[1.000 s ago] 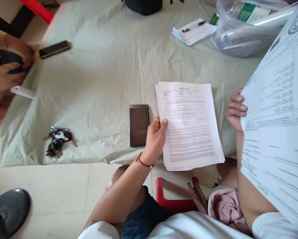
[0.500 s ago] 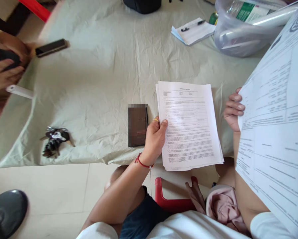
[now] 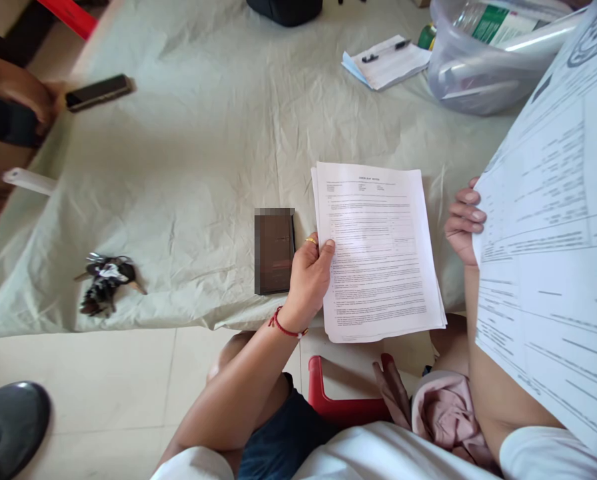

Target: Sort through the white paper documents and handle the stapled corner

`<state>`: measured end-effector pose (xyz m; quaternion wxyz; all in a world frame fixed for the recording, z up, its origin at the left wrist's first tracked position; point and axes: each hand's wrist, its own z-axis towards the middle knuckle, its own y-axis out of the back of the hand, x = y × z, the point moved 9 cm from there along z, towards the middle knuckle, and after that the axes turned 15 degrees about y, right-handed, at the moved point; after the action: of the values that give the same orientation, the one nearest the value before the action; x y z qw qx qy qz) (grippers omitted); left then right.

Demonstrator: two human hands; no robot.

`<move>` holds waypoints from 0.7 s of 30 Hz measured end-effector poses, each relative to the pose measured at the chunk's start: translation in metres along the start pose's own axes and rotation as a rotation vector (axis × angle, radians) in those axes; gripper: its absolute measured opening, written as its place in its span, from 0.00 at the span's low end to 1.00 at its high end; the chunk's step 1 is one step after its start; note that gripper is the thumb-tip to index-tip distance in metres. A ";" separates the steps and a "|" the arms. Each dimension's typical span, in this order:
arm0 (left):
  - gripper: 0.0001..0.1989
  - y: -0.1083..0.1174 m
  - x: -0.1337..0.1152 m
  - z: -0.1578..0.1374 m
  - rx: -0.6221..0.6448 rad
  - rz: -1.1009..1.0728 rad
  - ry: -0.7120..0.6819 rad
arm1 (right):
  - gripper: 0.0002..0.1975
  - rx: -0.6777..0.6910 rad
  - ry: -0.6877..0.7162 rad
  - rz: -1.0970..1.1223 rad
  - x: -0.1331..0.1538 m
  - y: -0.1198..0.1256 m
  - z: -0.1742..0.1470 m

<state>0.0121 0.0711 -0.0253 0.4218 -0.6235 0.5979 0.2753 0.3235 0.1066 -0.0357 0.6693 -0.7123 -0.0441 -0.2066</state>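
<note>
My left hand [image 3: 311,277], with a ring and a red bracelet, grips a stack of printed papers [image 3: 376,253] by its left edge. The thumb lies on top of the stack and the other fingers are mostly underneath. At the right, my right hand [image 3: 466,223] is closed on the left edge of a large printed sheet [image 3: 553,267]. That sheet is tilted up close to the camera and covers part of my right forearm. A dark flat rectangular item [image 3: 276,252], partly pixelated, lies on the table just left of my left hand.
A bunch of keys [image 3: 109,283] and a dark phone [image 3: 99,92] lie on the cloth-covered table [image 3: 188,167]. A pen rests on papers [image 3: 391,65] beside a translucent tub [image 3: 478,77]. Another person's arm [image 3: 16,80] shows at left. A red stool [image 3: 346,407] stands below.
The sheet in my right hand has tilted slightly, with its lower edge further right. At the left, the other person's nearer fingers have left the dark object. My left hand keeps its hold.
</note>
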 end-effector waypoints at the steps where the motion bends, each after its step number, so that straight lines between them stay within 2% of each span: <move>1: 0.12 0.000 0.000 0.000 -0.001 -0.001 -0.002 | 0.09 -0.007 0.004 0.005 0.000 0.000 0.000; 8: 0.13 -0.001 0.001 0.000 0.005 -0.001 -0.023 | 0.07 -0.030 0.051 0.049 -0.001 0.001 -0.003; 16: 0.12 -0.001 0.000 0.001 -0.008 0.017 -0.009 | 0.06 -0.138 0.019 0.060 0.005 0.009 -0.005; 21: 0.12 0.000 0.001 0.001 -0.010 0.019 -0.009 | 0.07 -0.136 0.000 0.107 0.002 0.007 -0.006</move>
<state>0.0126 0.0715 -0.0263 0.4189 -0.6186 0.6006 0.2850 0.3265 0.0994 -0.0409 0.6296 -0.7573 0.0081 -0.1733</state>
